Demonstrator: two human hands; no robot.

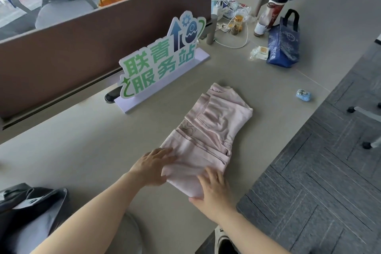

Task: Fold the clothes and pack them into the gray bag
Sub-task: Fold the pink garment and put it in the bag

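A pale pink garment (210,130) lies on the grey table (92,150), folded into a long strip running from near me toward the far right. My left hand (153,165) rests flat on its near left edge, with the thumb at the fold. On the near end my right hand (214,188) lies with fingers spread, thumb under the cloth's edge. The gray bag (31,208) lies open at the lower left, apart from both hands.
A green-and-white sign (160,57) on a lilac base stands behind the garment, in front of a brown divider (82,43). A blue tote (283,45), bottles and cables sit far right. A small blue object (303,95) lies near the table's right edge.
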